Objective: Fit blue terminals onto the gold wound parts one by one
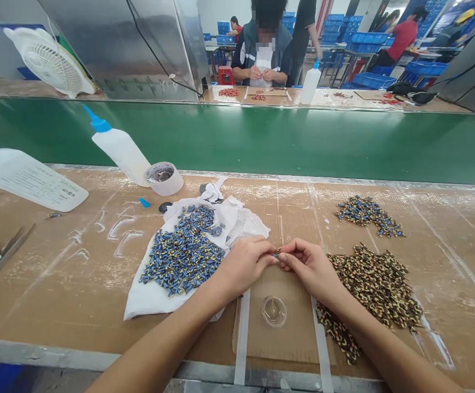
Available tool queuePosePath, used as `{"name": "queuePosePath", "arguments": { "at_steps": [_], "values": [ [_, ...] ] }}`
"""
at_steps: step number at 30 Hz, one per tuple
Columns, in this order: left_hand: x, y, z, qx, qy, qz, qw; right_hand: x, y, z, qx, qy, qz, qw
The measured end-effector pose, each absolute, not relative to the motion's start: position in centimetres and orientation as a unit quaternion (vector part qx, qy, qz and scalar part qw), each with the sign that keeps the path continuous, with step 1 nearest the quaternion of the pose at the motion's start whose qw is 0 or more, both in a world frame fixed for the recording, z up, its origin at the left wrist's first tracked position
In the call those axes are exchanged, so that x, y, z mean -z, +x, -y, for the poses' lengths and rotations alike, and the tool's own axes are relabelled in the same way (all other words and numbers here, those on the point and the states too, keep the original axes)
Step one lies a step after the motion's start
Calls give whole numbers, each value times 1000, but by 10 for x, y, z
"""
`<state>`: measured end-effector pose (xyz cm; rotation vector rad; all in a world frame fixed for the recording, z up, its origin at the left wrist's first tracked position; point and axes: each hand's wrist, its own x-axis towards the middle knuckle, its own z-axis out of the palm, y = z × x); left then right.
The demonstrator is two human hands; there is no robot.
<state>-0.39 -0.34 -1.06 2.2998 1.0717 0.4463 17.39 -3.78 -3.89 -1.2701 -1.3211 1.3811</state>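
My left hand (248, 261) and my right hand (307, 266) meet over a cardboard pad (282, 344), both closed in a pinch. Between the fingertips is a tiny blue and dark piece (277, 254); its exact shape is too small to make out. Beside my left hand, many small blue and yellow pieces (184, 254) lie heaped on a white cloth (141, 305). A pile of small dark, yellow and pink pieces (378, 284) spreads next to my right hand. Below the hands, a small clear round dish (274, 312) sits on the pad.
A smaller pile of blue and dark pieces (368, 215) lies at the back right. On the left are a leaning white bottle (120, 150), another bottle (32, 177) and a tape roll (164, 179). Beyond the green belt (262, 139), another person (262, 49) works.
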Motion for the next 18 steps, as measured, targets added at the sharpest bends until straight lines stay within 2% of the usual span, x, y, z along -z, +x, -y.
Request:
{"name": "queuePosePath", "arguments": {
  "at_steps": [11,18],
  "values": [
    [13,-5,2,-157,857,-411,268,36,178,32,-586,-495,482,423],
    [15,-6,1,-156,855,-410,275,39,177,33,-560,-501,518,409]
  ]
}}
